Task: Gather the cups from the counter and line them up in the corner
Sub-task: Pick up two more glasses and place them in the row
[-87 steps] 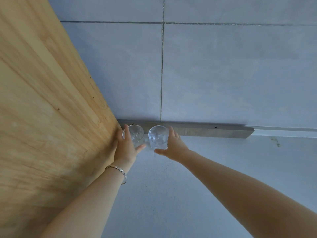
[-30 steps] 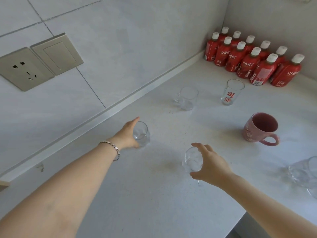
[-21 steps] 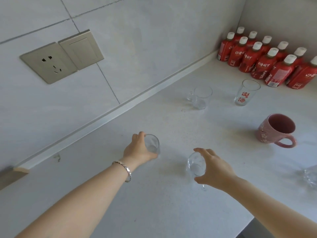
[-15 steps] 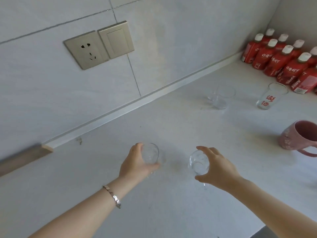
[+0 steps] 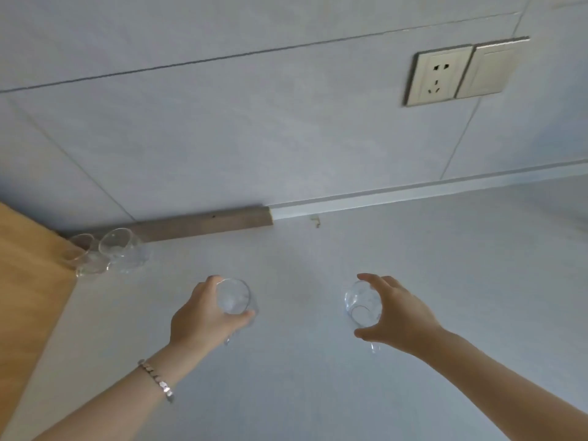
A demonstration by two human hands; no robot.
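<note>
My left hand [image 5: 200, 316] is closed around a small clear glass cup [image 5: 234, 296], held above the pale counter [image 5: 302, 393]. A second clear glass cup [image 5: 361, 302] sits in the grip of my right hand [image 5: 394, 316], level with the first and about a forearm's width to its right. Two clear glass cups [image 5: 116, 246] [image 5: 81, 249] stand side by side in the corner at the left, where the wooden panel [image 5: 28, 281] meets the wall. Both held cups are to the right of and nearer to me than that pair.
A grey strip [image 5: 203, 222] runs along the wall base behind the corner cups. A wall socket [image 5: 437, 78] and a switch plate [image 5: 491, 70] sit high on the tiled wall at the right. A bracelet [image 5: 156, 378] is on my left wrist.
The view has swung left from the bottles and the pink mug to the corner. Both hands have carried their cups along toward the corner pair.
</note>
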